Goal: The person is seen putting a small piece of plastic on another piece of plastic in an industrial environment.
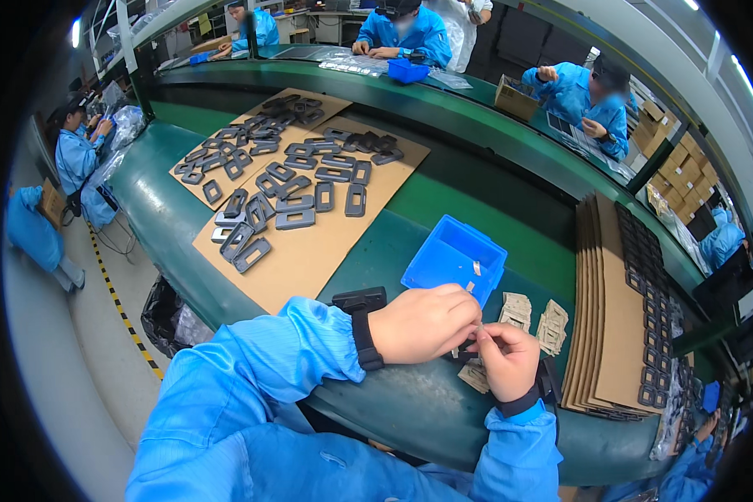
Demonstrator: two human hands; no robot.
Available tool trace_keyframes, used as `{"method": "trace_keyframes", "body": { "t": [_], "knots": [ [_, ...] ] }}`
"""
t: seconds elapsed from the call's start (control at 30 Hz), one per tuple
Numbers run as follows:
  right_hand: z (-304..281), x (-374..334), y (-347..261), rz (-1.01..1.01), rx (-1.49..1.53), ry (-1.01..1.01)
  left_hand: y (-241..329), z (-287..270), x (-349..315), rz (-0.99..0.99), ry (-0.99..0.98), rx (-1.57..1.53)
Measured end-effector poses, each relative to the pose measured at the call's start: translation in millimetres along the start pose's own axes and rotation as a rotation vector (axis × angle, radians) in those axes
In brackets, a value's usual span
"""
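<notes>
My left hand (427, 325) and my right hand (509, 360) meet at the near edge of the green table, fingertips pinched together. Something small and pale sits between them, too small to name. Below the fingers a dark piece is partly hidden. Just beyond my left hand stands a blue plastic bin (431, 266), a few small pale pieces at its near side. Around my right hand lie piles of small flat beige pieces: one pile (517, 309) past the fingers, another pile (552, 326) to the right, and a third pile (474, 376) nearer me, partly covered by the hand.
Many dark rectangular frames (322, 197) lie scattered on cardboard sheets (309, 251) at the left. On the right stands a stack of cardboard (598, 318) with rows of dark frames (654, 335) on top. Co-workers in blue sit beyond the table; a black-bagged bin (163, 318) is on the floor.
</notes>
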State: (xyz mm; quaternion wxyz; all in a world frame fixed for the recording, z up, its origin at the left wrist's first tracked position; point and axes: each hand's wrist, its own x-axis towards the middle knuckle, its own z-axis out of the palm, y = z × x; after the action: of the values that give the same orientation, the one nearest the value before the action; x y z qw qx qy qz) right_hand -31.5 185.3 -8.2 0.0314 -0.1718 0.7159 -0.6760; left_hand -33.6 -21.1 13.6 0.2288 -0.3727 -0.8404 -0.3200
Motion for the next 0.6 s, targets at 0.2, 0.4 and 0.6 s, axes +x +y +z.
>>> {"method": "trace_keyframes", "body": {
  "t": [0.2,0.4,0.6],
  "knots": [
    [1.9,-0.2,1.5,-0.011,-0.010,0.014,-1.2,4.6,-1.3,-0.031,-0.032,0.022],
    [4.7,-1.4,0.7,0.002,0.015,-0.021,-2.5,8.5,-3.4,-0.004,-0.067,0.017],
    [3.7,-1.8,-2.5,0.159,0.157,-0.037,0.8,6.9,-2.8,0.024,-0.061,0.020]
  ]
}}
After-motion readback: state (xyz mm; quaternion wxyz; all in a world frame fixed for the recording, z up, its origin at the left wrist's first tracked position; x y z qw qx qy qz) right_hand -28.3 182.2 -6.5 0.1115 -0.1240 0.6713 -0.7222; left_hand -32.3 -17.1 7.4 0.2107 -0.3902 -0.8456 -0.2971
